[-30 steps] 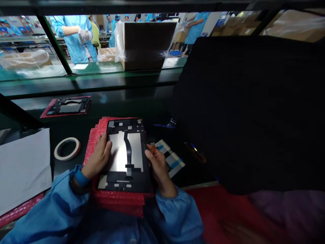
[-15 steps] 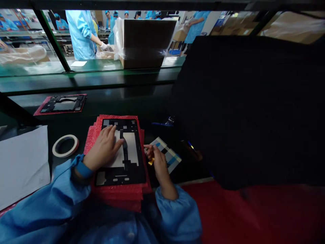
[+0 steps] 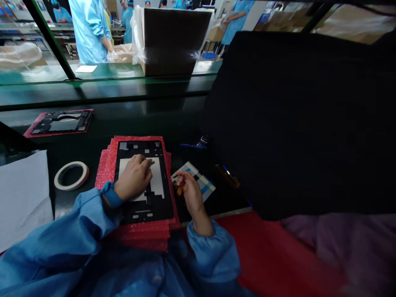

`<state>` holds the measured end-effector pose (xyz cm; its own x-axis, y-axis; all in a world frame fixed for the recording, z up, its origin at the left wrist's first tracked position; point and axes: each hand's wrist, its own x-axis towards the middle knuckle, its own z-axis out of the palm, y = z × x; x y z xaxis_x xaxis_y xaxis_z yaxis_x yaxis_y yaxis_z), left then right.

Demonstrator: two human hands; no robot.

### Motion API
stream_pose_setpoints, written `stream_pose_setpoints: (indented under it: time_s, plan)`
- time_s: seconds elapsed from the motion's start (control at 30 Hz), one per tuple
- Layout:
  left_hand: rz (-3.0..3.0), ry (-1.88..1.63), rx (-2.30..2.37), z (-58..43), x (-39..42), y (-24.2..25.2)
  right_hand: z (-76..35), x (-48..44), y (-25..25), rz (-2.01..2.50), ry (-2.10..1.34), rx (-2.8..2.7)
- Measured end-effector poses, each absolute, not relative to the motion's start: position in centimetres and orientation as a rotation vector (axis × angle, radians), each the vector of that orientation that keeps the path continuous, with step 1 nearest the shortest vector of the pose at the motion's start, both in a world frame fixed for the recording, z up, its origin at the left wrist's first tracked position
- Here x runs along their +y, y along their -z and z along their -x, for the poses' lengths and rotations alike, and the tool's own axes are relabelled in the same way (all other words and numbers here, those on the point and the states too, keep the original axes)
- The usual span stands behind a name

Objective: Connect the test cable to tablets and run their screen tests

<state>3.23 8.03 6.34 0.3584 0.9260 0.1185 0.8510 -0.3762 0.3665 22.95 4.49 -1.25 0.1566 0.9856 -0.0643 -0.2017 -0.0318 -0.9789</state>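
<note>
A black tablet-like panel (image 3: 163, 209) with a white rectangle in its middle lies on a stack of red bubble-wrap sheets (image 3: 107, 163). My left hand (image 3: 134, 177) rests over the panel's upper middle, fingers curled and pinched together; a small dark tip shows at the fingertips, too small to name. The hand hides most of a black ribbon cable (image 3: 150, 196) on the white area. Just right of the stack, my right hand (image 3: 191, 189) is closed on a small orange strip (image 3: 180, 189). Under and beyond it lies a card with blue and pale strips (image 3: 202, 183).
Left of the stack are a tape roll (image 3: 71, 176) and a white sheet (image 3: 23, 198). Another panel on red wrap (image 3: 60, 122) lies further back. Blue tweezers-like tool (image 3: 194, 145) sits behind the card. A large black cloth (image 3: 293, 123) blocks the right side. People in blue work beyond.
My left hand has gone from spread fingers on the panel to a curled pinch further right on it. The right hand stays beside the stack with the orange strip. The view has shifted slightly.
</note>
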Motion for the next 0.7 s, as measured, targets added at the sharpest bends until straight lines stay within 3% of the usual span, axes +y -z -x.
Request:
stream_pose_setpoints:
  time_s: [0.2,0.7]
  plan:
    - [-1.944,-0.636,1.218,-3.0,8.0,-6.9,-22.5,4.1,0.5,1.252,-1.119,-1.084]
    - [-1.746,-0.715,1.177,-3.4,7.7,-6.0,-19.6,3.7,0.0,1.293,-0.838,-1.080]
